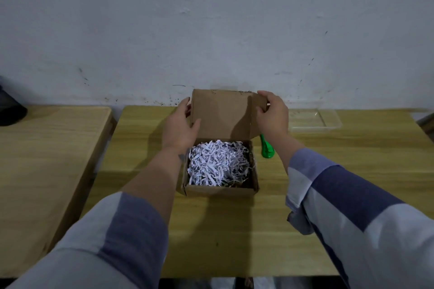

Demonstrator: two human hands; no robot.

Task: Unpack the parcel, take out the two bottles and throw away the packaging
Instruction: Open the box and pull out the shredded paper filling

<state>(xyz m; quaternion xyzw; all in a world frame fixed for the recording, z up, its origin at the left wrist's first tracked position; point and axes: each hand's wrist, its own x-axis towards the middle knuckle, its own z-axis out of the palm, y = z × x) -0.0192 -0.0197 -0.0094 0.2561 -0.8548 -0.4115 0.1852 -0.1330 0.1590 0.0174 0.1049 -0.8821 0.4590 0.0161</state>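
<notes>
A small brown cardboard box (220, 191) stands open in the middle of the wooden table (328, 171). Its lid (222, 114) is raised upright at the far side. White shredded paper (217, 163) fills the box, and no bottle shows through it. My left hand (182, 124) grips the lid's left edge, thumb on the inner face. My right hand (272, 112) grips the lid's right side flap, fingers curled round its edge.
A green-handled tool (266, 149) lies just right of the box, partly behind my right wrist. A clear plastic tray (314, 117) sits at the back right by the wall. A second wooden table (47, 159) stands left, with a dark object (11, 110) at its far corner.
</notes>
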